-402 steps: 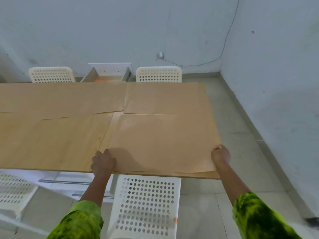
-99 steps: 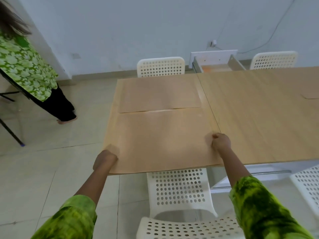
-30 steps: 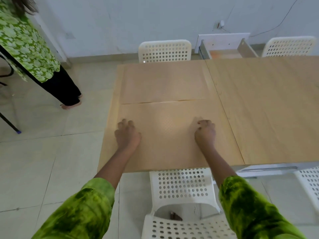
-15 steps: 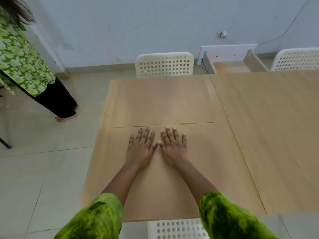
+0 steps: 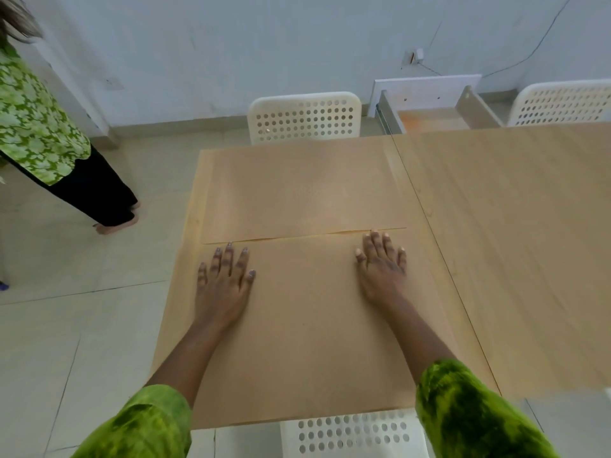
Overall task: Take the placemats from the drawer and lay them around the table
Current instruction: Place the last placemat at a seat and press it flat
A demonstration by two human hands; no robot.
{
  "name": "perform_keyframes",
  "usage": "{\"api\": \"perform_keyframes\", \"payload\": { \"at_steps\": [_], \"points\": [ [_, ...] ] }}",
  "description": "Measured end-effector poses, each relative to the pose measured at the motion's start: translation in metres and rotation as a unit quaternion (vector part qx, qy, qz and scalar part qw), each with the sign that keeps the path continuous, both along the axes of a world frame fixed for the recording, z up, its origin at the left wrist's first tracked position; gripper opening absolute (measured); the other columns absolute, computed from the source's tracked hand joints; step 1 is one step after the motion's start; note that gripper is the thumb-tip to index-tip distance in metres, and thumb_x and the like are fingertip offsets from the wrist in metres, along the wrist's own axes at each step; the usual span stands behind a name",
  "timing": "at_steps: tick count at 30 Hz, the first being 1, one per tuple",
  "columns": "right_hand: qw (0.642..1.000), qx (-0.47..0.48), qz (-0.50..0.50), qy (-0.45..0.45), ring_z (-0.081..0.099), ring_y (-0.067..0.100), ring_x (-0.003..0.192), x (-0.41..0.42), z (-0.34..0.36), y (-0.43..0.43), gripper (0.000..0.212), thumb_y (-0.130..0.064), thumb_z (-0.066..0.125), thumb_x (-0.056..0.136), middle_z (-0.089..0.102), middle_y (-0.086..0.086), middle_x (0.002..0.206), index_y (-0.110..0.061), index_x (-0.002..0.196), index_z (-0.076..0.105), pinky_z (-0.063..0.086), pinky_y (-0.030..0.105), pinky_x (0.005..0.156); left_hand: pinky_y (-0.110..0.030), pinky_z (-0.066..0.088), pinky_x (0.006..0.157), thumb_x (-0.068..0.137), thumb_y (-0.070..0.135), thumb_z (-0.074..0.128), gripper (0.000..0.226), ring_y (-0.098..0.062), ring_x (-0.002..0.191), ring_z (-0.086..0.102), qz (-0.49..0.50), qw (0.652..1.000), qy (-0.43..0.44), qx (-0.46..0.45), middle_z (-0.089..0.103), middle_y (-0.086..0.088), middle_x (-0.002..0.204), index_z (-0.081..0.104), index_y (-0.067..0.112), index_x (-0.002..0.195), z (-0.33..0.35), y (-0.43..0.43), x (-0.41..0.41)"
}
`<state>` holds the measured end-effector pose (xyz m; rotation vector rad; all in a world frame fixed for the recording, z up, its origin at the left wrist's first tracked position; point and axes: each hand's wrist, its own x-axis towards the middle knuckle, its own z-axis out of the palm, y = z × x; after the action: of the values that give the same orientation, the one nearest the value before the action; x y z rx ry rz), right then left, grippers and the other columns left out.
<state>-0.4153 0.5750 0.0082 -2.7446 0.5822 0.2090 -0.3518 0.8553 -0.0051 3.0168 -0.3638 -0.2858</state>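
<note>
Hands flat, left hand [image 5: 222,285] and right hand [image 5: 383,269] pressing near placemat [image 5: 304,325] on counter [image 5: 515,233], fingers straight (grasping nothing), far placemat [image 5: 297,193] adjoining.

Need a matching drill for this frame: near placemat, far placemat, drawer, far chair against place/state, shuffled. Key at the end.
1 near placemat
2 far placemat
3 drawer
4 far chair

a pulled open, beyond the far edge of the table
b pressed flat by left hand and right hand
c lies on the table's far half, no palm on it
d white perforated back, left of the drawer

Pairs: 1-b, 2-c, 3-a, 4-d
</note>
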Motion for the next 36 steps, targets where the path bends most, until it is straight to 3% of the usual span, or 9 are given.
{"api": "perform_keyframes", "payload": {
  "at_steps": [8, 11, 14, 17, 19, 21, 23, 30, 36],
  "points": [
    [0.999, 0.014, -0.047, 0.010, -0.008, 0.015, 0.148, -0.018, 0.013, -0.027, 0.059, -0.043, 0.013, 0.100, -0.001, 0.000, 0.161, -0.017, 0.152, 0.004, -0.009, 0.043, 0.119, -0.044, -0.003, 0.120, 0.097, 0.050, 0.010, 0.061, -0.020, 0.148, -0.009, 0.029, 0.999, 0.026, 0.037, -0.007, -0.004, 0.161, -0.002, 0.026, 0.151, 0.014, 0.011, -0.006],
    [1.000, 0.004, 0.001, 0.005, -0.008, 0.016, 0.148, -0.033, 0.023, 0.011, 0.056, -0.035, 0.017, 0.101, -0.004, 0.002, 0.161, -0.016, 0.151, 0.000, -0.008, 0.041, 0.118, -0.044, -0.004, 0.118, 0.090, 0.053, 0.002, 0.070, -0.023, 0.148, -0.008, -0.030, 0.999, -0.019, 0.004, -0.006, -0.008, 0.160, 0.004, 0.019, 0.152, 0.020, -0.010, -0.037],
    [0.996, 0.024, 0.085, 0.000, -0.009, 0.017, 0.148, -0.071, 0.016, 0.077, 0.064, -0.042, 0.003, 0.092, -0.006, 0.002, 0.160, -0.017, 0.151, 0.000, -0.009, 0.039, 0.117, -0.040, -0.007, 0.117, 0.078, 0.055, -0.010, 0.083, -0.019, 0.146, -0.014, -0.100, 0.993, 0.003, -0.054, -0.006, -0.006, 0.160, 0.002, 0.019, 0.151, 0.017, -0.043, -0.094],
    [0.994, 0.051, 0.097, -0.020, -0.006, 0.015, 0.148, -0.097, 0.002, 0.100, 0.081, -0.047, -0.008, 0.079, 0.002, 0.002, 0.161, -0.015, 0.151, 0.009, -0.010, 0.034, 0.117, -0.036, -0.015, 0.115, 0.081, 0.056, -0.015, 0.075, -0.012, 0.140, -0.025, -0.124, 0.992, 0.025, -0.030, -0.015, -0.001, 0.160, -0.013, 0.022, 0.148, 0.003, -0.053, -0.133],
    [0.995, 0.044, 0.083, -0.044, -0.002, 0.015, 0.148, -0.101, -0.002, 0.096, 0.085, -0.048, -0.008, 0.077, 0.008, 0.003, 0.160, -0.013, 0.150, 0.014, -0.010, 0.031, 0.116, -0.037, -0.008, 0.117, 0.088, 0.057, -0.012, 0.073, -0.018, 0.147, -0.005, -0.120, 0.993, 0.008, -0.012, 0.000, -0.004, 0.161, -0.001, 0.020, 0.150, -0.002, -0.047, -0.139],
    [0.995, 0.039, 0.074, -0.060, 0.001, 0.016, 0.149, -0.102, -0.003, 0.090, 0.084, -0.048, -0.005, 0.078, 0.011, 0.004, 0.160, -0.011, 0.150, 0.016, -0.009, 0.031, 0.116, -0.042, 0.009, 0.112, 0.093, 0.054, -0.001, 0.073, -0.025, 0.143, 0.027, -0.105, 0.994, -0.011, -0.006, 0.028, -0.009, 0.155, 0.029, 0.015, 0.147, -0.001, -0.040, -0.138],
    [0.996, 0.030, 0.068, -0.058, 0.001, 0.016, 0.149, -0.103, -0.004, 0.082, 0.079, -0.047, -0.003, 0.082, 0.010, 0.005, 0.160, -0.012, 0.150, 0.014, -0.007, 0.032, 0.117, -0.043, 0.013, 0.110, 0.094, 0.054, 0.002, 0.074, -0.027, 0.139, 0.036, -0.091, 0.996, -0.007, 0.000, 0.036, -0.009, 0.152, 0.037, 0.013, 0.144, 0.000, -0.032, -0.135],
    [0.998, 0.020, 0.029, -0.061, 0.001, 0.017, 0.148, -0.111, -0.002, 0.046, 0.058, -0.034, 0.022, 0.099, 0.009, 0.007, 0.160, -0.011, 0.151, 0.011, -0.003, 0.033, 0.119, -0.044, 0.001, 0.118, 0.085, 0.063, -0.007, 0.083, -0.020, 0.149, 0.007, -0.035, 0.998, -0.037, -0.021, 0.008, -0.002, 0.160, 0.013, 0.017, 0.151, -0.006, 0.004, -0.125],
    [0.998, 0.001, 0.032, -0.054, 0.000, 0.015, 0.148, -0.110, 0.000, 0.034, 0.055, -0.030, 0.025, 0.100, 0.008, 0.005, 0.160, -0.011, 0.151, 0.013, -0.003, 0.031, 0.120, -0.045, 0.004, 0.118, 0.080, 0.067, -0.016, 0.092, -0.022, 0.148, 0.009, -0.020, 0.999, -0.036, -0.019, 0.010, -0.003, 0.160, 0.014, 0.018, 0.151, -0.005, 0.017, -0.118]
  ]
}}
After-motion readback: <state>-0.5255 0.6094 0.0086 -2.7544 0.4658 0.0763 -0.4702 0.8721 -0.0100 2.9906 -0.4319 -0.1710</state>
